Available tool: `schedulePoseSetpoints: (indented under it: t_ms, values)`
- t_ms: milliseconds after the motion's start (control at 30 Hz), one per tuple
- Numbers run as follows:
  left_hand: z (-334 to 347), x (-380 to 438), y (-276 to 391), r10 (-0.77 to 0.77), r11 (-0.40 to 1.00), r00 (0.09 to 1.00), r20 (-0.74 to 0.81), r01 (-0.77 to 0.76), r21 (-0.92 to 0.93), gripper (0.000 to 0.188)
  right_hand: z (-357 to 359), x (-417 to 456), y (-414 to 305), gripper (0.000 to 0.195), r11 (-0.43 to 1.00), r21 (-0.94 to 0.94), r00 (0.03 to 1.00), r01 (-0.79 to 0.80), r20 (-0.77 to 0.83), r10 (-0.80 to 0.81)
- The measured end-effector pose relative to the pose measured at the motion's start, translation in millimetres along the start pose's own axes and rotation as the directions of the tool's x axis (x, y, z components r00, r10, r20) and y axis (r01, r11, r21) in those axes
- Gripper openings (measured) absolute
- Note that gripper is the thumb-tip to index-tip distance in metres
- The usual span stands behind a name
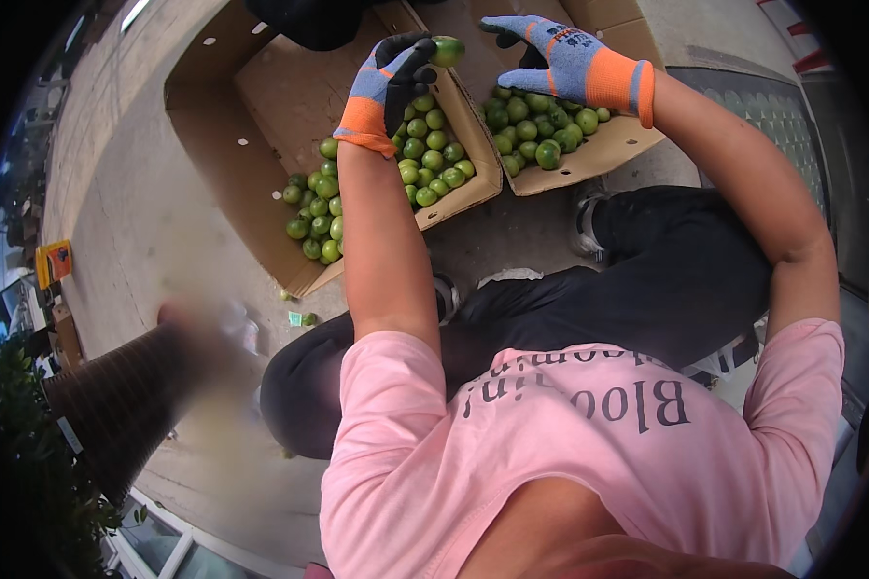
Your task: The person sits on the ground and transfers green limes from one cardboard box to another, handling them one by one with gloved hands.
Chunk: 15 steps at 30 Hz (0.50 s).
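My left hand [398, 76], in a blue, black and orange knit work glove, pinches a shiny green tomato [447, 52] between thumb and fingertips. It is raised over the left cardboard box [210, 137], where round green tomatoes [431, 159] lie along the near side; my forearm hides some of them. My right hand [554, 61] wears a matching glove and hovers above the right cardboard box [543, 179]. Its fingers are spread, with nothing between them. Below it lies a heap of green tomatoes [529, 130]. The two boxes stand side by side, their walls close together.
A black object [308, 22] juts in at the top edge. My bent legs [623, 268] flank the near side of the boxes. On the concrete floor [145, 239] lie a small green tomato [309, 319] and scraps. A ribbed dark planter [123, 402] stands at left.
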State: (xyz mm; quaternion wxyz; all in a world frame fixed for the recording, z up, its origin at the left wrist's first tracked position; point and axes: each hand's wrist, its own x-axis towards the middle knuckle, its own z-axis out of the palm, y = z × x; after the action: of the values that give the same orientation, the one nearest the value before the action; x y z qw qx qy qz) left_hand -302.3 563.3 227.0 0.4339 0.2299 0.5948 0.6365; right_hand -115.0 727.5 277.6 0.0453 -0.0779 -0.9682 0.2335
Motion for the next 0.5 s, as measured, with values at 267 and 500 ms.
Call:
schedulePoseSetpoints:
  t_ms: [267, 500]
  values:
    - [12.5, -4.5, -16.2, -0.136, 0.954, 0.984, 0.115, 0.099, 0.284, 0.037, -16.2, 1.1, -0.5, 0.050, 0.982, -0.190, 0.932, 0.001, 0.356, 0.068]
    - [-61.5, -2.4, -75.3, -0.383, 0.107, 0.903, -0.196, 0.254, 0.961, 0.039, -14.1, -4.2, 8.7, 0.056, 0.922, -0.376, 0.772, -0.093, 0.558, 0.305]
